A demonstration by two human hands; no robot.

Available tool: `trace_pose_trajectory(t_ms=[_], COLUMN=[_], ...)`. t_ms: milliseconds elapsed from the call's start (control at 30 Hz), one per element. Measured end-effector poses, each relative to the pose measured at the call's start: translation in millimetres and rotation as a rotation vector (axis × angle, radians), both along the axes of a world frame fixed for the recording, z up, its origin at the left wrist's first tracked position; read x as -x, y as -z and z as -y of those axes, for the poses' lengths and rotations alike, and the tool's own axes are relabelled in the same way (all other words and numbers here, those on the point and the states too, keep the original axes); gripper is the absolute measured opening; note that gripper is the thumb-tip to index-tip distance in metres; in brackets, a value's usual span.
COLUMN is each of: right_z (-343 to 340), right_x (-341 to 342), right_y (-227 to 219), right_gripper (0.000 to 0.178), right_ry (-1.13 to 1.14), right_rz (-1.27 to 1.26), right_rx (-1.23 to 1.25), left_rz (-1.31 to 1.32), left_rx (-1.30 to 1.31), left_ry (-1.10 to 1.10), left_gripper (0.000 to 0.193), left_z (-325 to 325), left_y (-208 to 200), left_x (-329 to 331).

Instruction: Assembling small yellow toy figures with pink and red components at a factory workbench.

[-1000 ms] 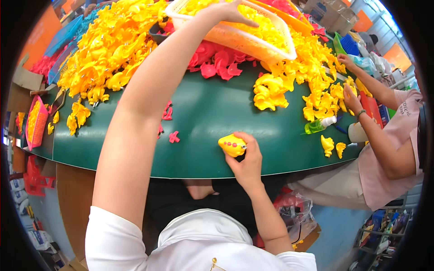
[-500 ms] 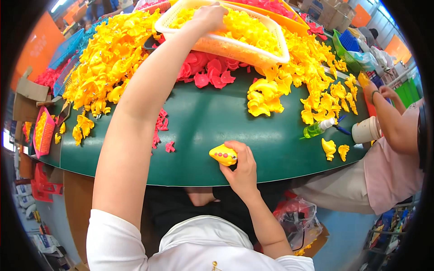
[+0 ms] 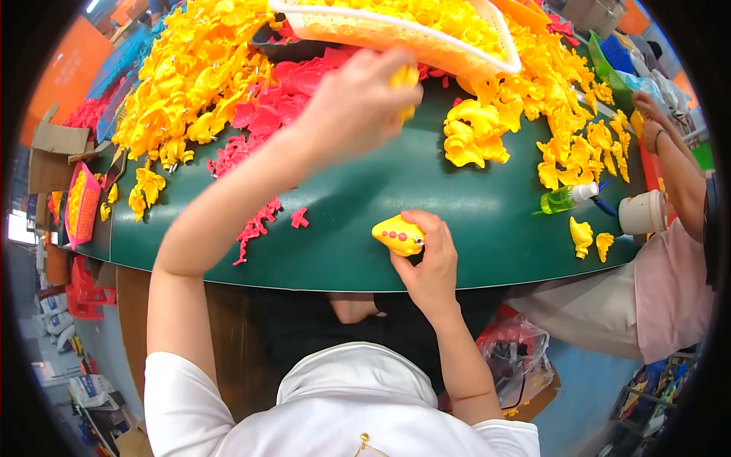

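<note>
My right hand (image 3: 431, 263) grips a yellow plastic toy part (image 3: 394, 236) with a row of pink dots and a small silvery spot, just above the green table near its front edge. Farther off, my left hand (image 3: 354, 107), blurred by motion, is closed around a yellow plastic piece (image 3: 405, 85); its exact shape is smeared and partly behind the fingers. Right beyond that hand stands a white-rimmed basket (image 3: 396, 34) of yellow pieces. Pink curved parts (image 3: 266, 118) lie under and beside my left forearm.
Heaps of yellow parts (image 3: 190, 84) cover the table's (image 3: 327, 251) far left and right. Small pink pieces (image 3: 259, 225) lie left of centre. A green spray bottle (image 3: 560, 199) and a white tub (image 3: 642, 215) stand at right, where a co-worker's arm (image 3: 678, 160) reaches in.
My left hand has come out of the basket toward me with a yellow piece in it. My right hand still holds the dotted part; the whole view has shifted slightly.
</note>
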State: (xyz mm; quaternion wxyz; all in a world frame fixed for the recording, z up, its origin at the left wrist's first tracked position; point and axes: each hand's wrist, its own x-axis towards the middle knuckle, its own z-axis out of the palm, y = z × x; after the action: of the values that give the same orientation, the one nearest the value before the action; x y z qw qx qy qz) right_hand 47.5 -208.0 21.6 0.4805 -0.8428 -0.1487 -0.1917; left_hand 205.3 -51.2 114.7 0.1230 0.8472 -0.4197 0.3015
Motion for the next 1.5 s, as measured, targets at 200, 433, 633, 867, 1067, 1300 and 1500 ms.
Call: trace_pose_trajectory(t_ms=[200,433,633,867,1067,1300,1500], right_z=[-4.1,-3.1,-5.0,3.7,17.4,16.1,19.4], right_x=[-0.6,2.6,0.9,-5.7,-27.5,-46.5,-21.2], right_y=[-0.4,0.2,-2.0,-10.8,-11.1,-17.0,-18.6], right_gripper=[0.053,0.052,0.053,0.053,0.052,0.054,0.054], right_ry=[-0.007,0.005,-0.021,-0.131,-0.205,-0.243,-0.222], right_rz=[-0.011,-0.013,0.024,-0.279,-0.451,-0.533,-0.479], right_rx=[0.034,0.030,0.080,-0.155,-0.578,-0.648,-0.645], left_rz=[-0.337,-0.640,-0.656,-0.609,-0.527,-0.436,-0.437], left_rx=[-0.014,-0.029,-0.103,0.017,0.469,0.298,0.283], left_ry=[-0.081,-0.133,-0.321,-0.296,-0.395,-0.460,-0.420], left_gripper=[0.032,0.075,0.081,0.068,0.036,0.032,0.038], left_z=[-36.3,-80.9,-61.2,-37.3,-74.0,-62.7,-46.4], left_y=[55.6,45.7,56.7,74.8,76.7,83.4,83.9], left_x=[24.8,54.4,159.1,162.4,169.9,179.3,182.0])
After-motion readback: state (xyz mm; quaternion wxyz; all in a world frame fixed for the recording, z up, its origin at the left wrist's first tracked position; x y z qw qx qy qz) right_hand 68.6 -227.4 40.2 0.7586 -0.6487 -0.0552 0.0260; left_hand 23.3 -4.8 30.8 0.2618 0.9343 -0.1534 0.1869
